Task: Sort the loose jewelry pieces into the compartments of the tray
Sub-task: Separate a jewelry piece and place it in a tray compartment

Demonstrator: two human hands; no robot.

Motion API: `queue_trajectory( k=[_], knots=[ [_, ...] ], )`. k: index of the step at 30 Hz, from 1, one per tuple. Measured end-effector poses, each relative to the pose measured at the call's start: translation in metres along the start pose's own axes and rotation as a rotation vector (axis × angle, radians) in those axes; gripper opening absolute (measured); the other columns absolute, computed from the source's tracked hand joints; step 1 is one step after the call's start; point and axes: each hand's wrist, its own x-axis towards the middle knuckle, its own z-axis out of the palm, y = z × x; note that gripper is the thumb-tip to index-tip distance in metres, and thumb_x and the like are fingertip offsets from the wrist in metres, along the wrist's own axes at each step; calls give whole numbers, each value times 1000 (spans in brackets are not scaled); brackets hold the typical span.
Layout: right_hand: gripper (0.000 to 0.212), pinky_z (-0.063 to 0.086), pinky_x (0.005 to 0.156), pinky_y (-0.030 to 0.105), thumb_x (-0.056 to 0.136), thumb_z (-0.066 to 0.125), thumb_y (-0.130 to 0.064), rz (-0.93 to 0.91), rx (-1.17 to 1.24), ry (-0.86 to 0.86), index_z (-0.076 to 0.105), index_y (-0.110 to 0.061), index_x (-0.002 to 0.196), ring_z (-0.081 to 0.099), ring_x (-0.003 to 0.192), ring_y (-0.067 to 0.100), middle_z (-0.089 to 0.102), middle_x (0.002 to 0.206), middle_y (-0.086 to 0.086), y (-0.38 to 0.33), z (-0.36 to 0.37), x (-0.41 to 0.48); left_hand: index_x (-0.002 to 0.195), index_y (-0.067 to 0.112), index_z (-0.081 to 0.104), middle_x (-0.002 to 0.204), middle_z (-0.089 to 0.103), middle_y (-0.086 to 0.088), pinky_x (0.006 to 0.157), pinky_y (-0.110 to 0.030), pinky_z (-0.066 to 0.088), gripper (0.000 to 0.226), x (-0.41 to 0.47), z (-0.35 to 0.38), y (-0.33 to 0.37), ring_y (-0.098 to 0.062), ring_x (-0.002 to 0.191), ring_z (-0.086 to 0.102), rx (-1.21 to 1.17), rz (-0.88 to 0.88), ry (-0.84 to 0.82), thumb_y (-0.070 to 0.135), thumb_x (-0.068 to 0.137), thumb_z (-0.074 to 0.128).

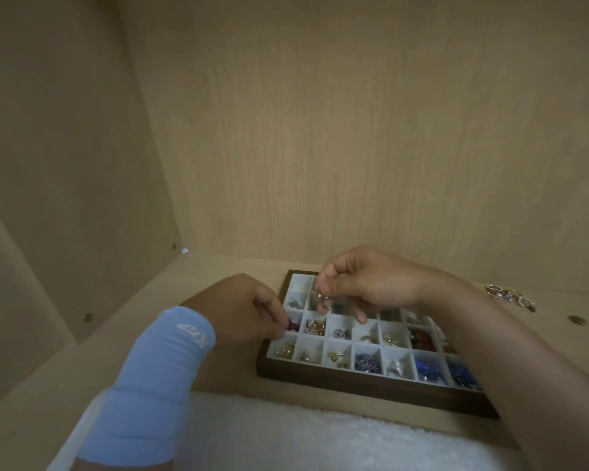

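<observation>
Both hands are shown at the far left part of the tray [354, 385], a dark wood frame with white compartments that is set on the shelf [201, 283] of a pale wooden cabinet.

The right hand [364, 283] is held above the tray's far rows, clear of the dividers. A small silvery piece [323, 300] is pinched between its thumb and forefinger and hangs over the second column from the left. The other fingers are loosely curled downward, and the bare forearm is laid diagonally across the tray's right side.

The left hand [242, 307] is placed at the tray's left edge with the knuckles up and the fingers curled inward. Its fingertips are seen just beside a dark red piece [292, 325] in the leftmost compartment of the third row. Whether that piece is gripped or only touched cannot be told. The wrist and forearm are covered by a light blue sleeve [157, 379].

Most compartments are filled with small gold, silver, red and blue items.

A cluster of loose jewelry [510, 295] is seen on the shelf beyond the right forearm, well apart from both hands. A white fluffy cloth [320, 443] is spread just beside the tray's near wall. The scene is closed behind by a wood-grain back panel [354, 130].
</observation>
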Motion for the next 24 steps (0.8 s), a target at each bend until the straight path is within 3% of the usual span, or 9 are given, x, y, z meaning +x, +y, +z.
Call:
queue_trajectory(
  k=[5, 9, 13, 15, 18, 20, 24],
  knots=[
    [12, 39, 42, 18, 99, 61, -20, -6, -5, 11, 70, -13, 101, 59, 50, 12, 77, 88, 3, 0, 3, 2, 76, 38, 77, 60, 62, 28, 55, -3, 37, 9, 2, 9, 13, 13, 60, 55, -4, 49, -45, 29, 78, 78],
    [11, 40, 40, 15, 97, 63, -16, 11, 55, 266, 71, -11, 98, 62, 50, 14, 77, 90, 7, 3, -7, 1, 74, 38, 70, 80, 63, 19, 61, -11, 35, 16, 8, 5, -4, 5, 72, 56, 17, -33, 312, 26, 85, 69],
    [8, 42, 40, 15, 95, 67, -16, -38, 80, 454, 74, -13, 91, 63, 52, 15, 75, 81, -4, 5, -8, 3, 86, 36, 73, 92, 67, 21, 73, -9, 38, 15, 16, 12, -9, 4, 85, 58, -138, 7, 406, 24, 90, 64],
    [7, 44, 42, 15, 92, 70, -16, -71, 52, 461, 75, -17, 88, 61, 51, 10, 72, 75, -6, 4, -6, 5, 91, 38, 72, 95, 71, 21, 79, -4, 41, 18, 21, 15, -4, 6, 91, 62, -347, 68, 428, 21, 91, 64],
    [6, 46, 45, 17, 90, 73, -16, -122, 63, 387, 77, -20, 87, 59, 49, 9, 74, 72, -4, 1, -2, 10, 110, 35, 68, 102, 75, 10, 92, -11, 46, 24, 28, 16, 2, 2, 101, 66, -625, 126, 352, 20, 91, 66],
    [4, 45, 45, 15, 87, 75, -14, -153, 109, 345, 78, -17, 88, 59, 47, 8, 76, 72, -3, -1, 1, 16, 118, 31, 65, 99, 77, 9, 89, -11, 49, 30, 33, 19, 3, 0, 100, 68, -712, 129, 278, 20, 90, 69],
    [4, 46, 46, 16, 82, 80, -14, -149, 131, 348, 78, -18, 82, 56, 45, 6, 76, 72, -1, -5, 7, 33, 100, 25, 75, 87, 77, 7, 79, -15, 54, 19, 42, 24, 1, -5, 88, 72, -799, 64, 406, 20, 82, 78]
  ],
)
